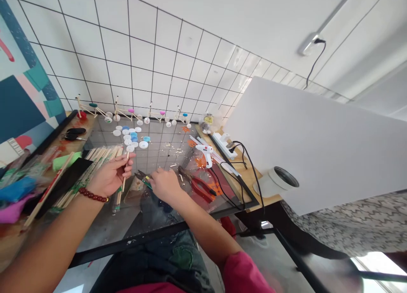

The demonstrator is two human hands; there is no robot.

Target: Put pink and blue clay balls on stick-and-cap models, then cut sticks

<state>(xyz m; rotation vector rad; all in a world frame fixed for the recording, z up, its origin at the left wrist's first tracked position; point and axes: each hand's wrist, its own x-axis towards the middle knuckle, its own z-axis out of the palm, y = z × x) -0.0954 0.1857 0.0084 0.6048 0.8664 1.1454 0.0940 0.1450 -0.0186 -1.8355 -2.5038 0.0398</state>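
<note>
My left hand is closed around a thin wooden stick, which looks like a disposable chopstick, held nearly upright. Just to its right, my right hand grips small green-handled cutting pliers; their dark jaws point left toward the stick. Much of the handles is hidden by my fingers. Beneath and left of my left hand lie several paper-wrapped chopsticks. White and blue bottle caps are grouped on the glass tabletop beyond my hands.
Small stick-and-cap models line the back edge. Right of my hands are red-handled pliers, a white glue gun with its cord and a power strip. Wood scraps litter the glass. Black scissors and coloured packets lie left.
</note>
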